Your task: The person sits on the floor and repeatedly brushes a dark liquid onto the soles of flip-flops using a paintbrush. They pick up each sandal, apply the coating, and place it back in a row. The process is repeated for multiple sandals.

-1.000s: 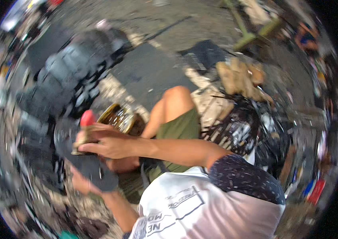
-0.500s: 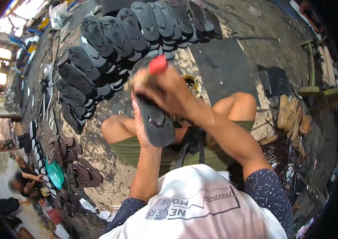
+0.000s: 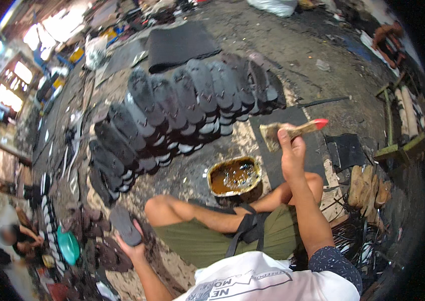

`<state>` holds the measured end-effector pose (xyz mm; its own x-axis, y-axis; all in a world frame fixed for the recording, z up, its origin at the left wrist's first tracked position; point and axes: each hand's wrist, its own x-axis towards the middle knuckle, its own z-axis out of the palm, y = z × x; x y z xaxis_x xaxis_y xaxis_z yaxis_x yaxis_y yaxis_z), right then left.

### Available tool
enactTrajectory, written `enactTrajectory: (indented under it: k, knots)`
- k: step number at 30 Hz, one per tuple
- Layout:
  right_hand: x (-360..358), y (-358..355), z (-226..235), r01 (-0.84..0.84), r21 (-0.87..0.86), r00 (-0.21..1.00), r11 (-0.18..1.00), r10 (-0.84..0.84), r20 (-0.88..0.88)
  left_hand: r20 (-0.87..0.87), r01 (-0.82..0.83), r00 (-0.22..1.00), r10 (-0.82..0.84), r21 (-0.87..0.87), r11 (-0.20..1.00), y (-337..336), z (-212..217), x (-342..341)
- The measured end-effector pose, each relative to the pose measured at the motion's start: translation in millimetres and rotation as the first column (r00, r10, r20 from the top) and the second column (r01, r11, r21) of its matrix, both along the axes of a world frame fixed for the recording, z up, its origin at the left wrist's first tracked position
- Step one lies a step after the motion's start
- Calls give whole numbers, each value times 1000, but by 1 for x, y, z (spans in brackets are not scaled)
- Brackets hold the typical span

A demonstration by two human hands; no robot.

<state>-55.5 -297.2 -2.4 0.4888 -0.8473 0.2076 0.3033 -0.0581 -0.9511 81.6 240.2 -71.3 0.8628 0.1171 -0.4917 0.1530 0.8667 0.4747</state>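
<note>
Lying in rows on the floor [image 3: 257,30], many flip-flops [image 3: 188,93] are set out; one sandal [image 3: 124,226] is held beside the left knee [image 3: 158,206] by the curled left hand [image 3: 135,246], a brush [image 3: 305,128] is clasped in the right hand [image 3: 294,156], and brown liquid [image 3: 222,180] is left in the tub [image 3: 232,193].

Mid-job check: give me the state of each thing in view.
Brush, held, bristles leftward
Right hand, closed on brush
Sole, held
Left hand, gripping sole
Tub, open, brown liquid inside
Stacked soles, overlapping in rows
Mat right of tub, flat
Green basin, contents unclear
</note>
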Motion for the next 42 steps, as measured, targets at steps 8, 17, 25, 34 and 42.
enactTrajectory:
  k: [8, 17, 25, 34, 42]
  knots:
    - [-17, -66, -36, 118, 18, 990, 993, -117, -84, -228, 265, 953, -200, 309, 913, 128, -42, -46]
    - [-10, -106, -127, 300, 206, 954, 932, -292, -68, 49, 436, 720, -693, 744, 506, -281, 82, 75]
    - [-25, -142, -141, 326, 280, 944, 903, -297, -142, 232, 612, 602, -764, 479, 629, -609, -51, 130]
    - [-15, -145, -156, 276, 251, 955, 928, -236, -180, 50, 743, 508, -860, 479, 467, -516, -22, 72]
    - [-17, -134, -154, 97, 107, 914, 990, -46, -403, 213, 328, 821, -530, 582, 744, -140, 40, 38]
